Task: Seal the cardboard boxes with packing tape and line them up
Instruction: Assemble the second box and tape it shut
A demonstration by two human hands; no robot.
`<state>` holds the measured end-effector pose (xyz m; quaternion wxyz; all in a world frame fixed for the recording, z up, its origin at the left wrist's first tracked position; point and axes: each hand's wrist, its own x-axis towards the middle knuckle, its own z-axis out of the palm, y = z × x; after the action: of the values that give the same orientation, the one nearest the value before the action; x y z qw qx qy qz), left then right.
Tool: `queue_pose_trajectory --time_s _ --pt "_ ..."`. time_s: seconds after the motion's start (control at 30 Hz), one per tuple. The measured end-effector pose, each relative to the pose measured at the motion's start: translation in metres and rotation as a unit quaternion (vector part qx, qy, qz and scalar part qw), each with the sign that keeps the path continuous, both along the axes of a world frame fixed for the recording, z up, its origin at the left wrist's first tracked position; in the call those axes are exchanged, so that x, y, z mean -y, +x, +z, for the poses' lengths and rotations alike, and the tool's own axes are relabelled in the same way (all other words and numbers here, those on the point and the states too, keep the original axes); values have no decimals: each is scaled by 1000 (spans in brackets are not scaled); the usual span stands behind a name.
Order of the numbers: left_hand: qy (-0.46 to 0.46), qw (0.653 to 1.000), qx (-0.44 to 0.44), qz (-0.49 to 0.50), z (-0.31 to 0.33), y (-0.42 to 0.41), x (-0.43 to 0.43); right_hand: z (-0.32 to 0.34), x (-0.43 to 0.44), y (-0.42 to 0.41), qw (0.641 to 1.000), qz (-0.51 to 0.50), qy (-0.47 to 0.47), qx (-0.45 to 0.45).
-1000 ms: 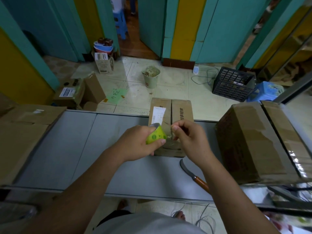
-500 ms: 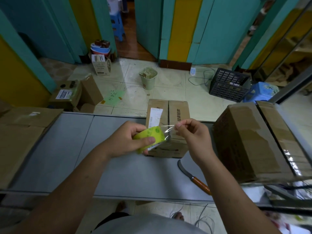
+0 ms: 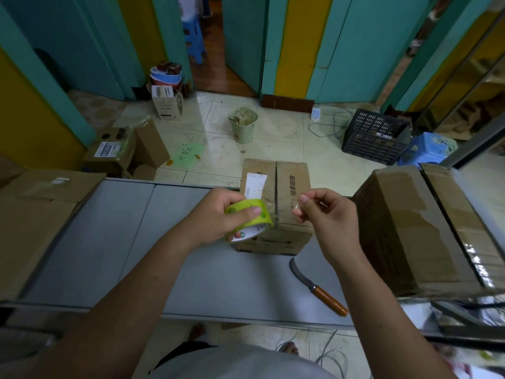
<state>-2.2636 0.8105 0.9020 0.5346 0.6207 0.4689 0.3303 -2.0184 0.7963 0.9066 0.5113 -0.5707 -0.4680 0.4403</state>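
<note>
1. Left hand point(image 3: 218, 217) grips the tape roll point(image 3: 250, 217). The thumb lies across the yellow-green outer face and the fingers curl under the roll's lower rim.
2. Right hand point(image 3: 325, 214) is level with the left one and just right of the roll. Thumb and forefinger pinch the tape end point(image 3: 296, 207), and the other fingers are curled. The film is clear and faint against the cardboard, so its run back to the roll is hard to trace.
3. Small box point(image 3: 289, 187) sits on the desk point(image 3: 109, 242) straight behind both hands, at the far edge. The top flaps meet in a dark seam that runs away from the person, between the two hands.
4. A white label point(image 3: 255, 184) is on the left flap, just beyond the left hand. Printed characters run along the right flap, beyond the right hand's fingertips.
5. Big box point(image 3: 410, 228) stands to the right of the right hand, near but apart from the small box. Glossy tape runs along its top seam.
6. Knife point(image 3: 317, 288) lies flat on the desk under the right wrist. The blade points toward the small box and the wooden handle toward the near edge.
7. Flat cardboard point(image 3: 32, 214) lies well left of the left hand, at the desk's left end.
</note>
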Motion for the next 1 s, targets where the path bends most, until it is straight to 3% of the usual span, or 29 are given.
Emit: queue_pose_trajectory --time_s 0.07,0.2,0.33,0.53,0.67,0.73,0.83,0.93,1.0 --pt "-8 999 -37 -8 5 2 -3 5 4 1 1000 -1 6 25" --pt "55 968 -245 -5 -3 -7 -5 23 6 20 998 -14 34 43" --pt "52 954 -292 34 -19 -16 0 26 6 19 995 2 34 89" --pt "7 997 -70 40 -17 -34 5 -2 -1 20 998 -21 -49 40" --pt "-23 987 141 70 -21 -40 4 -15 -2 18 993 -44 -96 -46" --pt "-17 983 172 62 -24 -41 2 -18 -3 17 991 -50 -108 -62" --pt "2 994 93 62 -28 -39 -2 -16 -3 18 994 -61 -79 -33" --pt "41 993 -102 52 -31 -44 -9 -7 -4 27 996 -78 -28 34" --pt "49 965 -247 69 -31 -48 -11 -3 -5 35 995 -71 -15 64"
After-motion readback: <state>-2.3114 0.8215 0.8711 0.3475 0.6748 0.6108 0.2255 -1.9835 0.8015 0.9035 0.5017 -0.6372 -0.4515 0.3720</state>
